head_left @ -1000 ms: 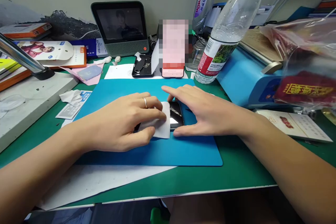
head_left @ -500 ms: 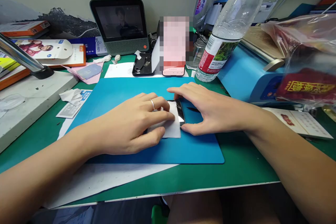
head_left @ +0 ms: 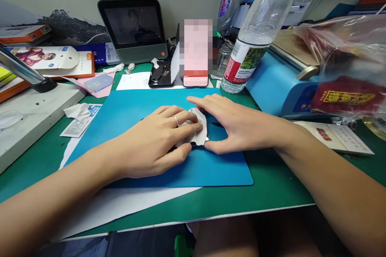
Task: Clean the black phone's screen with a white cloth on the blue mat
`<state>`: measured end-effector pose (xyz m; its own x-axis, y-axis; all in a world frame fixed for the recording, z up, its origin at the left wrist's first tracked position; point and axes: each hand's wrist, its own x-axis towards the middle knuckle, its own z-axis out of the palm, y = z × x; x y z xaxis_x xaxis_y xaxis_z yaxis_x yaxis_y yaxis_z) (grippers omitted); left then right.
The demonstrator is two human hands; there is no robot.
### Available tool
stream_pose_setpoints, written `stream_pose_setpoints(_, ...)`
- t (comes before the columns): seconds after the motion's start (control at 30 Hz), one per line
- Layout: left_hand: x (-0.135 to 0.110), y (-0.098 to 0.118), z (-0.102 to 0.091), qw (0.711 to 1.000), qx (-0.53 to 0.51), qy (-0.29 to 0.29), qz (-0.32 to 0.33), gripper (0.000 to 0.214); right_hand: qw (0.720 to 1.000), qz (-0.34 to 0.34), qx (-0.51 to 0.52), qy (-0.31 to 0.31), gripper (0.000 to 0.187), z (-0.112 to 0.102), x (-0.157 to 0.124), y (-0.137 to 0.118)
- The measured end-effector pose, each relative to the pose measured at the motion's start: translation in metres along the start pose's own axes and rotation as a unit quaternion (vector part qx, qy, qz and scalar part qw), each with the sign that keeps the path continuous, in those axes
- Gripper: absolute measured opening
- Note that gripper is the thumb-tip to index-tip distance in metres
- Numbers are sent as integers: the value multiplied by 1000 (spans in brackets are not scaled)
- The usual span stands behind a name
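A white wipe [head_left: 202, 122], bunched and creased, lies over a dark, glossy phone that is mostly hidden; its edge [head_left: 207, 138] shows at the right. Curled fingers of my left hand [head_left: 169, 140], with a ring on one, press the wipe down onto the phone. At the phone's right end, my right hand [head_left: 230, 124] spans it between thumb and fingers, the index finger stretched out past the far corner. Both hands rest over a blue mat [head_left: 144, 100]. A thin black pointed item [head_left: 216, 124] lies under the right palm.
Behind the mat stand a smart display [head_left: 132, 28], a propped phone [head_left: 196, 52] with a blurred screen, and a tilted water bottle [head_left: 250, 48]. A black phone-shaped item [head_left: 161, 74] lies near them. To the right are a blue machine [head_left: 271, 84] and a plastic bag [head_left: 350, 68]; a white lamp base [head_left: 45, 104] is left.
The wipe has shifted away from me and bunched up under my left fingers, uncovering the phone's near edge. My right hand keeps its place at the phone's end. The view has moved slightly.
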<state>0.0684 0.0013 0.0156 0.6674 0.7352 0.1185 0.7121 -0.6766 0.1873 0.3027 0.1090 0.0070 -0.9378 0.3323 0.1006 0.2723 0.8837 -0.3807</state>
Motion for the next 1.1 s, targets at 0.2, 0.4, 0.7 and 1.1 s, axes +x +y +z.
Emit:
stream_pose_setpoints(0.2,2,-3,2,999,33,23,-24,37,1000,9,-2,-8,100,0,-1,0)
stream_pose_setpoints(0.4,3,3,2,998,42,33,-45,39,1000,9,4,-7,100,-1,1,0)
stream_pose_setpoints(0.7,-1,0,-1,1000,-11,-2,-21,41,1000,2,15,-3,100,0,0,1)
stream_pose_setpoints(1.1,-4,-6,-11,1000,12,10,-25,40,999,1,32,-2,101,-1,-2,5)
